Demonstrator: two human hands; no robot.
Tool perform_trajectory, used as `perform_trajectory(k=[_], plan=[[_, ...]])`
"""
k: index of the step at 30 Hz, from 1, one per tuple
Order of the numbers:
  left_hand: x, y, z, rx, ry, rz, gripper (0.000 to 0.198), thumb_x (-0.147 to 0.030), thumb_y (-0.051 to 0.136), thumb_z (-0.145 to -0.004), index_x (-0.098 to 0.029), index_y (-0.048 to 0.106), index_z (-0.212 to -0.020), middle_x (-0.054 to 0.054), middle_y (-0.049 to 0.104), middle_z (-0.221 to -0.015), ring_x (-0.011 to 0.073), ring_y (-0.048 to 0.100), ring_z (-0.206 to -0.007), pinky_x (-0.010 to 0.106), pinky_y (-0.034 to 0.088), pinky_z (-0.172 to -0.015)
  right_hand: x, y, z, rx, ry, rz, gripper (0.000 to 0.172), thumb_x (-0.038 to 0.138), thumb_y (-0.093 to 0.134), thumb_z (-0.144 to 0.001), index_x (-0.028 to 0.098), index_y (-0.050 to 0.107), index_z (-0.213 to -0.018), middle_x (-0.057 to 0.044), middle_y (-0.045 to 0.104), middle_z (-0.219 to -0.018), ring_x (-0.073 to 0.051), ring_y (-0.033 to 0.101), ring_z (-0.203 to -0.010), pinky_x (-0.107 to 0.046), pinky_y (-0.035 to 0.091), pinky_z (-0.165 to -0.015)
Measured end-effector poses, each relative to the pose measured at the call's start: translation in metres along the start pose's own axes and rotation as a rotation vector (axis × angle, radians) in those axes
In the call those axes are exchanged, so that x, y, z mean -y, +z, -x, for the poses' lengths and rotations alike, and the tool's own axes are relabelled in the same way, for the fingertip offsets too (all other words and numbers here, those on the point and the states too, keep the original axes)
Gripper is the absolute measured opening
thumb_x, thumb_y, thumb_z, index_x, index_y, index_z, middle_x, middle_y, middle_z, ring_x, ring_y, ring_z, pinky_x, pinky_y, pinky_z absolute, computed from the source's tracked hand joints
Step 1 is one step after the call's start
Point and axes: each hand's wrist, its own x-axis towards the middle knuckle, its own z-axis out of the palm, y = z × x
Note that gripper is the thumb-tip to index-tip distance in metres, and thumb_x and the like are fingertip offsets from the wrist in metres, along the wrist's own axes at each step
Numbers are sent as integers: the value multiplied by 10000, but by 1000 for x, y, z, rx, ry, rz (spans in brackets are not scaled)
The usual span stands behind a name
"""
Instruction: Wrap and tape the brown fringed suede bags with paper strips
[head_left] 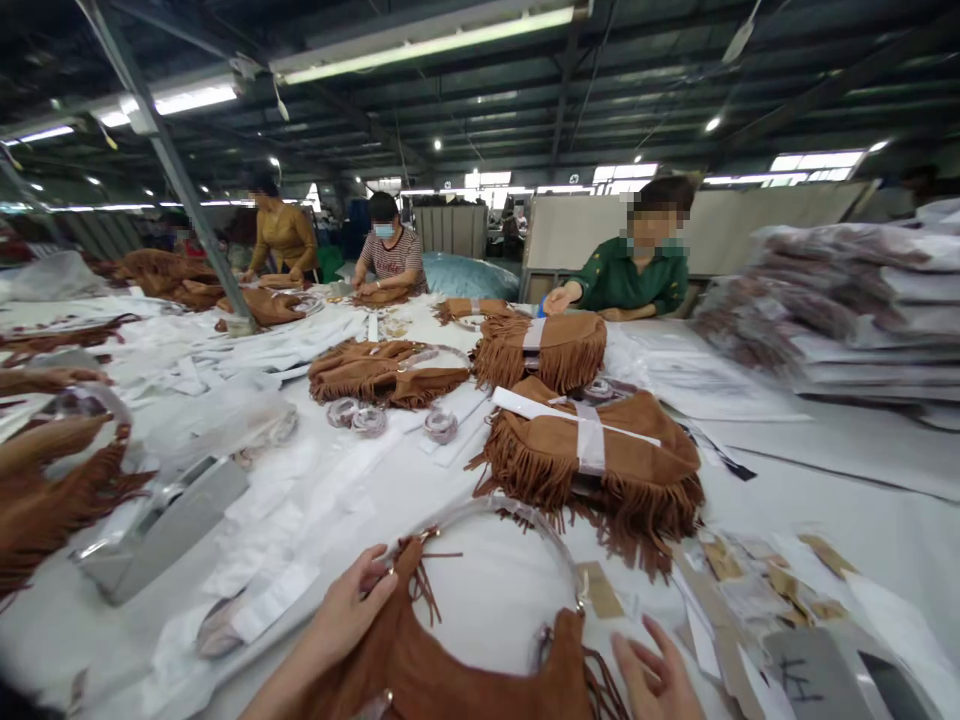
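Note:
A brown suede bag (465, 680) lies in front of me, its curved handle (532, 515) wrapped in clear plastic and arching away from me. Metal fittings join the handle to two suede tabs, with thin tassels hanging by them. My left hand (349, 610) rests along the bag's left tab, fingers loosely bent and thumb apart, not closed round it. Just off the right tab, my right hand (656, 672) is open with its fingers spread and holds nothing. The lower part of the bag runs out of view.
Fringed brown bags (630, 440) with white bands are stacked ahead. A grey tape dispenser (161, 530) stands left, near a hand (52, 380) beside another bag. Small tan packets (787, 580) and a grey box (814, 670) lie right. Several people work across the table; wrapped bundles (847, 300) rise at right.

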Motion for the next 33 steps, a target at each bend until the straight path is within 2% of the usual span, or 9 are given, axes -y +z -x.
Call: perform_trajectory(k=[5, 8, 11, 15, 18, 21, 25, 30, 33], plan=[[24, -6, 53, -54, -84, -93, 833, -603, 567, -795, -155, 302, -1445, 175, 547, -1324, 297, 512, -1251, 456, 366, -1075, 34, 36, 36, 179, -26, 189, 985, 759, 479, -651, 114, 384, -1389, -190, 630, -1176, -297, 640, -1043, -418, 480, -950], [23, -12, 61, -46, -143, -143, 919, -633, 563, -778, -138, 232, -1477, 183, 569, -1276, 317, 566, -1182, 478, 393, -1043, 31, 24, 43, 174, -10, 237, 985, 750, 389, -682, 66, 380, -1391, -213, 624, -1183, -288, 638, -1052, -416, 468, -968], [19, -25, 71, -64, -162, -199, 938, -653, 517, -799, -116, 185, -1493, 203, 572, -1247, 329, 577, -1163, 493, 408, -1021, 22, -6, 60, 136, 9, 257, 899, 735, 396, -673, 73, 532, -1265, -203, 645, -1157, -298, 636, -1051, -408, 483, -950], [24, -38, 118, -86, 43, -336, 904, -594, 552, -810, -206, 138, -1513, 183, 400, -1450, 342, 375, -1353, 548, 324, -1088, 13, -33, 113, 98, 59, 253, 780, 726, 496, -657, 137, 626, -1151, -138, 711, -992, -305, 663, -971, -406, 523, -885], [41, -33, 164, 23, 209, -458, 956, -531, 684, -736, -302, 170, -1508, 125, 251, -1548, 375, 222, -1419, 595, 289, -1102, 5, -26, 161, 155, 42, 208, 763, 687, 597, -650, 179, 596, -1220, -110, 699, -1085, -307, 647, -1029, -421, 506, -938], [57, -18, 185, 13, 260, -503, 921, -496, 691, -750, -326, 188, -1503, 116, 232, -1553, 384, 196, -1424, 615, 308, -1084, -4, -11, 187, 126, 18, 179, 790, 615, 674, -642, 197, 537, -1297, -105, 639, -1233, -315, 570, -1176, -456, 427, -1049], [48, -1, 157, -31, 320, -504, 758, -474, 617, -826, -302, 272, -1479, 116, 269, -1531, 370, 159, -1430, 618, 265, -1100, -2, -3, 170, 89, -4, 133, 761, 574, 642, -657, 136, 548, -1271, -135, 656, -1193, -316, 588, -1145, -481, 421, -1047], [9, 16, 87, 101, 453, -465, 673, -444, 625, -825, -252, 380, -1421, 129, 386, -1447, 344, 232, -1395, 588, 218, -1120, 21, -5, 110, 51, -114, 105, 620, 476, 612, -650, 122, 622, -1159, -118, 706, -1059, -294, 649, -976, -464, 478, -948], [-3, 24, 63, 161, 485, -450, 637, -420, 645, -808, -236, 432, -1380, 125, 447, -1389, 328, 295, -1365, 556, 218, -1126, 27, -9, 89, 12, -120, 80, 632, 521, 603, -648, 83, 642, -1102, -147, 704, -1035, -299, 652, -947, -454, 497, -907]])
